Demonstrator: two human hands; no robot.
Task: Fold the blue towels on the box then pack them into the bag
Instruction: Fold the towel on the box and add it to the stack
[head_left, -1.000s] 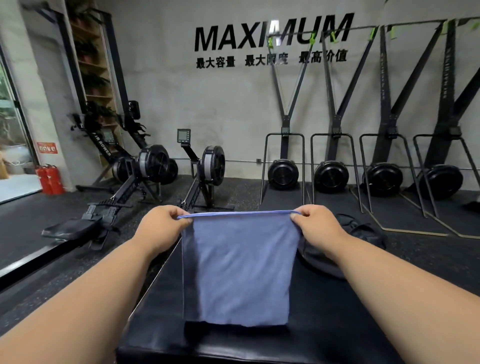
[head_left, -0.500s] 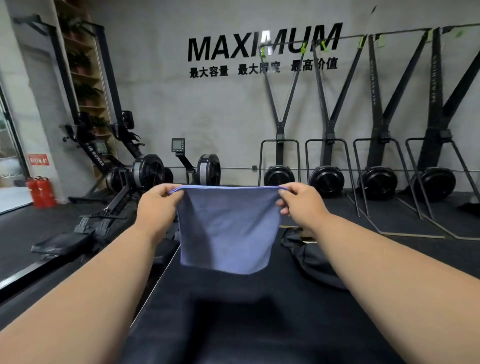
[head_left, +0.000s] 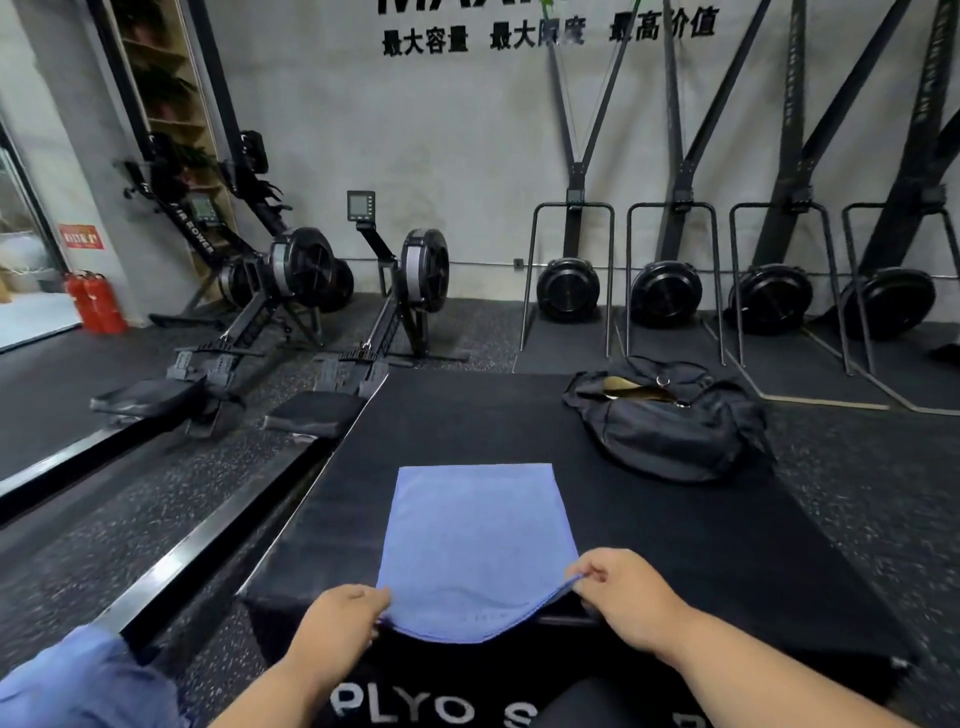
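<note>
**Towel laid down on the box**

Since half a second ago, both hands have come down and toward the person: the blue towel (head_left: 475, 540), which hung in the air from its top corners, now lies spread flat on the black box (head_left: 727, 530), and the camera has tipped lower.

Head view: the towel lies on the near middle of the box top, its far edge straight and its near edge draped slightly over the box's near rim. The left hand (head_left: 340, 623) is pinched shut on the towel's near left corner. The right hand (head_left: 626, 597) grips the near right corner between thumb and fingers, lifting that corner a little off the surface. White letters reading "PLYO" show on the near face of the box.

On the far right part of the box top sits the black bag (head_left: 670, 421), well apart from the towel. Its top is open, and a tan lining shows in the opening; what else it holds cannot be made out. A blue sleeve (head_left: 78, 680) shows at the near left. Rowing machines (head_left: 306, 291) stand on the floor beyond, to the left.
</note>
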